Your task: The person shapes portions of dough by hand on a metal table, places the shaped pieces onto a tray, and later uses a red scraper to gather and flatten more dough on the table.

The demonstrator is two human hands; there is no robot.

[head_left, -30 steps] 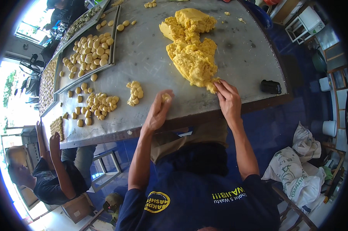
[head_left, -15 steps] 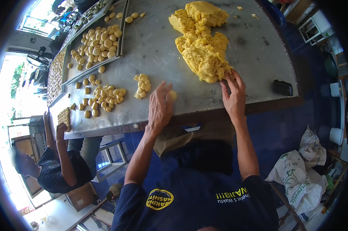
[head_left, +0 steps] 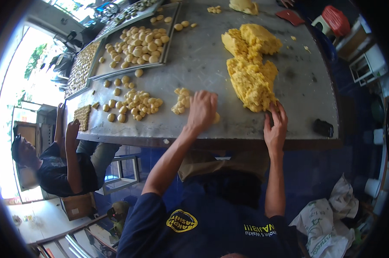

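Note:
My left hand [head_left: 203, 109] has curled fingers beside a small cluster of pale dough pieces [head_left: 179, 103]; what is under its fingers is hidden. A pale round piece [head_left: 216, 118] lies just to its right, partly behind it. My right hand [head_left: 275, 127], fingers slightly bent and apart, touches the near end of a large, crumbly yellow dough mass [head_left: 250, 81] on the metal table [head_left: 306, 103]. Further left are loose round pieces [head_left: 142, 103] and a tray [head_left: 99, 75] of many dough balls [head_left: 140, 45].
A co-worker [head_left: 69, 172] in dark clothing works at the table's left end by a square patterned block [head_left: 82, 116]. A dark object [head_left: 323, 128] lies near the right corner. Another dough lump [head_left: 244, 6] and a red flat piece [head_left: 289, 16] are at the back. White sacks [head_left: 315, 228] are low right.
My left hand has gone from open, half a second ago, to curled, reaching up toward the small cluster. My right hand stays at the dough's near end. The view has shifted.

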